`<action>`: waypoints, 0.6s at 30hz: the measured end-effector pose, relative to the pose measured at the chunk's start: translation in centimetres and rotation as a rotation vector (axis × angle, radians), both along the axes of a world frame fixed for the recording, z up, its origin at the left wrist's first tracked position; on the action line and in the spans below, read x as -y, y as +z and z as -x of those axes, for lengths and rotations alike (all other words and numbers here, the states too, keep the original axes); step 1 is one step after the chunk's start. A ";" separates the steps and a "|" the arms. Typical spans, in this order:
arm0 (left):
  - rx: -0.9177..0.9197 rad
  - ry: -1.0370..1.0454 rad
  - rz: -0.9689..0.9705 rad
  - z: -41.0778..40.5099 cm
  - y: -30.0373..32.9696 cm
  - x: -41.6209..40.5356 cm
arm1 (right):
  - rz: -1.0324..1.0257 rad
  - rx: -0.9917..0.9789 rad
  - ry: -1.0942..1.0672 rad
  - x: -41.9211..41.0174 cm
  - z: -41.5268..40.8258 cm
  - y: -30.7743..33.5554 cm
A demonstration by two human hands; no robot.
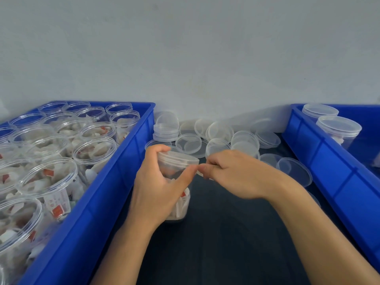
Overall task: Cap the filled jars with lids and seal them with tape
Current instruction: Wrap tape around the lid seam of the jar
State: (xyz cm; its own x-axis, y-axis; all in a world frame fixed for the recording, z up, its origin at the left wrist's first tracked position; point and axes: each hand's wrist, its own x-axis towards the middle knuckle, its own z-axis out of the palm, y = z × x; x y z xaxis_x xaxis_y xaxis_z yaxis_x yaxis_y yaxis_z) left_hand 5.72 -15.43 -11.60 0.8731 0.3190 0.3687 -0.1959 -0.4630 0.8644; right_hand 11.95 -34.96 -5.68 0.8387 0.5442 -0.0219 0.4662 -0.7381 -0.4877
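Gripping capped jar (176, 182) — dark tabletop (236, 233) | blue crates (115, 182) | grey wall (185, 48)

Jar (177, 182) wall behind left hand (156, 182); tape too small; both crates (123, 161) cut by edges.

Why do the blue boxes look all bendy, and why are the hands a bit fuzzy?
In the head view, the wide-angle lens bows the left blue crate and right blue crate outward; the left hand and right hand look slightly smeared at the capped jar, likely motion blur; soft, even light leaves only faint glints on the loose lids.
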 end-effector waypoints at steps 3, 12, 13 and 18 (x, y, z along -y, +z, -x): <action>0.001 0.090 -0.049 0.1 0.4 -0.1 | -0.026 0.005 0.018 -0.5 0.1 0.0; -0.009 0.054 0.045 0.3 0.5 0.2 | -0.091 0.054 -0.026 -0.6 -0.1 -0.4; -0.012 0.054 0.058 0.3 0.5 0.1 | -0.110 0.065 -0.020 -0.7 -0.1 -0.4; -0.019 0.109 0.068 0.3 0.7 0.2 | -0.168 0.156 -0.028 -0.8 -0.2 -0.7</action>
